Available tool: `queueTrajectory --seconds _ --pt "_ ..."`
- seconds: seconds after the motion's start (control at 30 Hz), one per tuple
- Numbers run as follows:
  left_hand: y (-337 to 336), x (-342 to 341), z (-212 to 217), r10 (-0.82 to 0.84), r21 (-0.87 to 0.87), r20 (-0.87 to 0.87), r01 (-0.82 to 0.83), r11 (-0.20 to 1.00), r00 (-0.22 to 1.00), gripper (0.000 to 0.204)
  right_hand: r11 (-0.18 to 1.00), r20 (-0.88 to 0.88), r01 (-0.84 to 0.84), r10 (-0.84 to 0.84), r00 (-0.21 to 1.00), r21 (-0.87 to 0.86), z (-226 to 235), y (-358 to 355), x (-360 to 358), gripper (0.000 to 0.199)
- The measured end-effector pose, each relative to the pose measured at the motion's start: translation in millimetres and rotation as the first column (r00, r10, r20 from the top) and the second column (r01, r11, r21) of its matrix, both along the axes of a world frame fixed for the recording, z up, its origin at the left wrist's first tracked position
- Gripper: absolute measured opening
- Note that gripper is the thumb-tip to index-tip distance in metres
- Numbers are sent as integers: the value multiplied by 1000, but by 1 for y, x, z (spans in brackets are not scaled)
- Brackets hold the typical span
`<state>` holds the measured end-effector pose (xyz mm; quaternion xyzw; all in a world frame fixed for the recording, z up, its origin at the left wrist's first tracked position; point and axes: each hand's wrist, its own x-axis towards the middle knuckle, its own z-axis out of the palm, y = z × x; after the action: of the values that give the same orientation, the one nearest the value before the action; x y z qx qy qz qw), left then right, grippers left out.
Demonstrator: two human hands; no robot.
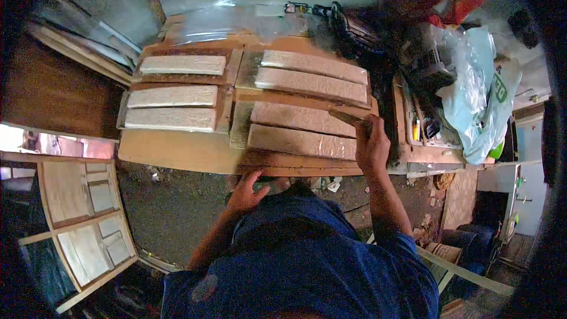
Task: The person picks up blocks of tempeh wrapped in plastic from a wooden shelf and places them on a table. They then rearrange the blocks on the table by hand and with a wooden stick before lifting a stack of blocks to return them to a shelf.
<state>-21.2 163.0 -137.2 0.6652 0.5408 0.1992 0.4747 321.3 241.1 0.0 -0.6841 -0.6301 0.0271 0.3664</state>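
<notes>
Workbench [177,150] edge partly hides left hand [247,192].

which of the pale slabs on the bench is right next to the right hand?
The slab third from the far end in the right-hand column. The right hand, gripping a flat tool, is at its right end; the others lie farther away.

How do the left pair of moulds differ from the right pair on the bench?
The left moulds lie level and apart from both hands; the right moulds slant down to the right, with the right hand holding a flat tool at their end. The right slabs look longer. All hold pale, rough, brick-shaped slabs.
</notes>
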Motion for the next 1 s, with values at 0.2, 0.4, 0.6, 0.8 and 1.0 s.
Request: queueTrajectory --seconds 0.2,0.4,0.6,0.8,1.0 --pt "-9 -17 -15 59 -7 12 -58 998 998 61 983 -56 -142 136 989 -120 10 20 -37 24" --pt "-18 -32 -24 95 74 -5 -95 993 995 63 969 -62 -235 230 971 -78 -9 37 -57 24" --pt "-19 -44 -33 108 114 7 -108 988 994 62 936 -59 -351 349 935 -23 -9 49 -90 24" --pt "-18 -51 -26 161 41 23 -161 986 987 61 906 -67 -423 420 905 -24 -3 57 -118 22" --pt "-23 -56 0 223 43 -101 -220 975 970 60 951 -274 -309 303 913 19 -7 95 -111 17"
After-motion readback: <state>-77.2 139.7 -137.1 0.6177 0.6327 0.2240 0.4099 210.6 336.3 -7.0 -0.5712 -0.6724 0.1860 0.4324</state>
